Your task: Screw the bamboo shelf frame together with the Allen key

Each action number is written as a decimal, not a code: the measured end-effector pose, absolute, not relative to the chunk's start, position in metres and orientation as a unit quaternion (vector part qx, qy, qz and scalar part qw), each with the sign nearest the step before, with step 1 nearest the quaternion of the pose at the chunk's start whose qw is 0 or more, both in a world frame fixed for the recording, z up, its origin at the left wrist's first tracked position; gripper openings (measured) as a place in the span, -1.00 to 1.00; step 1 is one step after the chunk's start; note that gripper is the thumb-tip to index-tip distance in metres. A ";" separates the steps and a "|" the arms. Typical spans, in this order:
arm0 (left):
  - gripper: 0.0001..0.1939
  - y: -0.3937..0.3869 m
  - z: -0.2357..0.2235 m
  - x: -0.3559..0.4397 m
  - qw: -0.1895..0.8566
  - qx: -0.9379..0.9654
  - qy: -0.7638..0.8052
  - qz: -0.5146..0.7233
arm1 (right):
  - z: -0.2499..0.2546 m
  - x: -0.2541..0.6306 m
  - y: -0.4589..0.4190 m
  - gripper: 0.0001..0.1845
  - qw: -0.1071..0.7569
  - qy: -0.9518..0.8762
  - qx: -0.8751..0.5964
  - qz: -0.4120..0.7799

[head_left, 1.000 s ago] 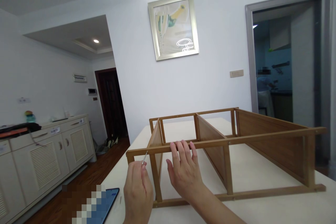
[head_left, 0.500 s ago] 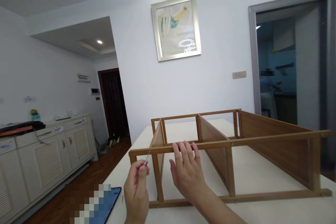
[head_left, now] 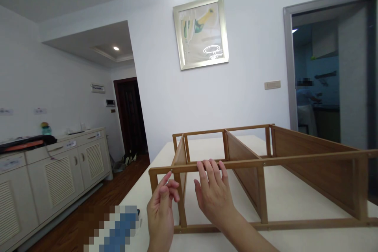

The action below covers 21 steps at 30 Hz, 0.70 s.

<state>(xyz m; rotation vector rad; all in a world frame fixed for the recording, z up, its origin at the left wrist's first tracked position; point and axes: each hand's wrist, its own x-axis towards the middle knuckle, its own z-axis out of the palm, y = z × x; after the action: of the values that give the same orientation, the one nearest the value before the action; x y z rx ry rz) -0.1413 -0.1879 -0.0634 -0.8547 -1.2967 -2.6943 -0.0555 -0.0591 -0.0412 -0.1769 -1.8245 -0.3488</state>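
A brown wooden shelf rack [head_left: 261,195] lies on its side on a white table. My left hand [head_left: 162,208] is at the rack's near left corner, holding a thin metal hex key [head_left: 167,182] between its fingers. The key's tip meets the upper rail close to a corner post, and its other end is hidden by the fingers. Over the same rail, further right, my right hand [head_left: 214,193] hooks its fingers on top, with the thumb apart on the near side, steadying the rack.
The white table [head_left: 141,208] carries the rack, and a pixelated patch covers its left edge. A cabinet [head_left: 63,177] with louvred doors stands along the left wall. Through the doorway at right a person [head_left: 305,102] stands in another room.
The left fingers have shifted their hold on the hex key, with the index finger now stretched up toward the rail. My right hand keeps its place on the rail. The view has shifted slightly.
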 end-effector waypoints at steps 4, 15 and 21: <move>-0.48 -0.186 -0.068 -0.143 0.021 -0.272 -0.432 -0.860 | -0.053 -0.051 -0.054 -0.48 0.615 -0.772 -0.011 -0.159; -0.45 -0.185 -0.075 -0.151 0.035 -0.258 -0.475 -0.841 | -0.057 -0.114 -0.039 -0.61 0.493 -0.788 0.046 0.365; -0.42 -0.184 -0.077 -0.152 0.027 -0.242 -0.485 -0.840 | -0.026 -0.139 -0.049 -0.47 0.335 -0.764 0.091 0.543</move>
<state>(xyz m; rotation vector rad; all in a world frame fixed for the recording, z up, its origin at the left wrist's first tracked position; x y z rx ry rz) -0.1522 -0.1845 -0.0769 -0.7485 -1.4978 -2.5943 -0.1389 -0.0491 -0.0262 0.2363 -1.9935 1.4173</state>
